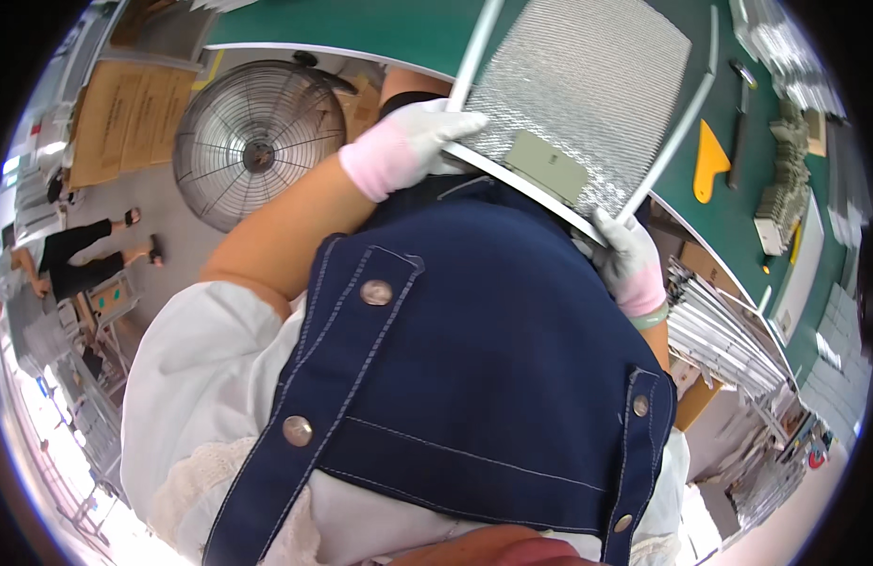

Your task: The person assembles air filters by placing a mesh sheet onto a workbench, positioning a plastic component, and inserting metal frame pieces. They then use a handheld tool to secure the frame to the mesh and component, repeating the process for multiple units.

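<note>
So the thing in play is a framed mesh panel (573, 90), a silvery grid with pale metal strips along its edges, lying partly over the near edge of the green table (380, 28) and sticking out toward the person's chest. Its near edge runs on a slant, from upper left down to lower right, and that's the edge both hands are on.

Left hand (413, 141), in a white glove with a pink cuff, is wrapped around the upper-left end of that edge strip, fingers closed over the top of it. Right hand (630, 259), same kind of glove, is clamped on the lower-right corner where the edge strip meets the side strip. So the panel sits between the two hands and stretches away from them, up and across the table. Neither hand is really nearer, since each has its own end.

There's a flat greyish tag (547, 165) on the mesh just behind the held edge. A yellow scraper (708, 160) lies on the table to the right, well apart from both hands. A floor fan (252, 141) stands off to the left, below the table edge.
</note>
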Tool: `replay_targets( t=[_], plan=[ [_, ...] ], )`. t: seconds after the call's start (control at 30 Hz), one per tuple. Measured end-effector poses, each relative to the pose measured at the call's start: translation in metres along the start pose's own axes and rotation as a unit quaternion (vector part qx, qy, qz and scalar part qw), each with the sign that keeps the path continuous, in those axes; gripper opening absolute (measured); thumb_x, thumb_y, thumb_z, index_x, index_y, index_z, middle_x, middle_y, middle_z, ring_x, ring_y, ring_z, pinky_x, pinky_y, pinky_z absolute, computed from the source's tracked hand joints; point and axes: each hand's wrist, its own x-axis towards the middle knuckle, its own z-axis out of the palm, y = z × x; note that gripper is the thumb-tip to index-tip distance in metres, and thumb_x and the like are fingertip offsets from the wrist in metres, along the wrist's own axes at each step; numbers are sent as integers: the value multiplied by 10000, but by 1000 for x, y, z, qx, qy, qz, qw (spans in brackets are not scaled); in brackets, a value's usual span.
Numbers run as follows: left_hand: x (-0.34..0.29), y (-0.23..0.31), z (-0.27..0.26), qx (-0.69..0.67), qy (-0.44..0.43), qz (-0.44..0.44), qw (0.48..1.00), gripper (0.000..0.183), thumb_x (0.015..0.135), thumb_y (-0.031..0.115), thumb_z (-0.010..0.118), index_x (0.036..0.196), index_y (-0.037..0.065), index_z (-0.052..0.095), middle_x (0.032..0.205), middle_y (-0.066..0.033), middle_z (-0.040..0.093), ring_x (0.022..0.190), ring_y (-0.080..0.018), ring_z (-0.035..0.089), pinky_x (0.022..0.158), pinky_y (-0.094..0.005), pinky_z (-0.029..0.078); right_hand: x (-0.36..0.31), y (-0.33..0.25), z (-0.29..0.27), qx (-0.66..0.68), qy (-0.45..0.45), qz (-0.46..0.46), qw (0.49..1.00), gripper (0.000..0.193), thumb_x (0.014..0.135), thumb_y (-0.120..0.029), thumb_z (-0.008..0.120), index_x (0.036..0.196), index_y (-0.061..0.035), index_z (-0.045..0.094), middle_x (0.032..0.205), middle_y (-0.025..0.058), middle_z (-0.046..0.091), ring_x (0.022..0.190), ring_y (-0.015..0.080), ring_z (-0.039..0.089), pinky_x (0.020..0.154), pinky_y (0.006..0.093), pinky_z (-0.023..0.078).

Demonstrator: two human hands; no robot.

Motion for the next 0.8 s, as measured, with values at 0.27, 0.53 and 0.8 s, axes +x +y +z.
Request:
replay_targets(
  t=[0.27,0.53,0.8],
  plan=[
    [10,2,-2,-78,-55,-69,993,336,994,238,581,1217,-4,514,1066,-54,575,992,-151,629,887,-322,557,7,1,1,42,5,-12,999,251,984,-180,584,1181,-25,578,1095,70,658,994,209,656,834,394,554],
    [19,-8,10,-87,65,-16,994,348,958,204,632,1187,-47,555,997,-63,622,891,-131,623,798,-265,529,8,-3,13,36,5,-23,999,288,998,-214,574,1185,6,570,1052,101,675,915,203,676,793,355,575],
    [24,2,15,-177,63,-31,982,323,969,136,595,1241,-17,511,1058,-91,652,908,-163,686,796,-353,612,22,3,-4,13,-52,4,999,223,960,-148,612,979,70,650,858,142,689,731,200,681,696,314,575]
  ],
)
